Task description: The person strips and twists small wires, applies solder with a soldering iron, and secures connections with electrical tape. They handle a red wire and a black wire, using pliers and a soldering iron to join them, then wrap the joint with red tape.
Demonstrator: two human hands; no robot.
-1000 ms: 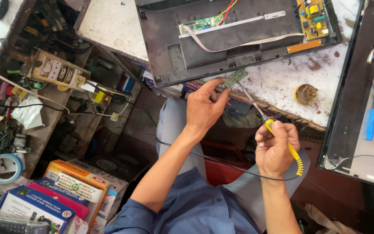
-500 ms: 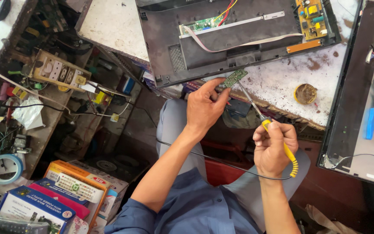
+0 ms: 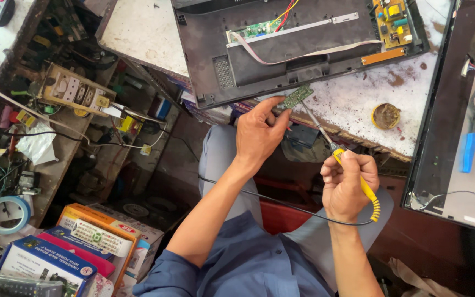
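Right hand (image 3: 346,184) slightly lower than before, fist closed round yellow soldering iron (image 3: 358,179); left hand (image 3: 259,132) unchanged, pinching one small green circuit board (image 3: 296,96) at centre frame. Advice: keep board steady, tip only on joint. Beyond: one opened black device (image 3: 281,49), one round tin (image 3: 386,115).

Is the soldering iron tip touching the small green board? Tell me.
Touching: the head view shows the soldering iron tip meeting the small green board edge, no gap.

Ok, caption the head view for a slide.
Left hand holds a small circuit board while right hand touches a yellow-handled soldering iron to it, beside an opened TV.
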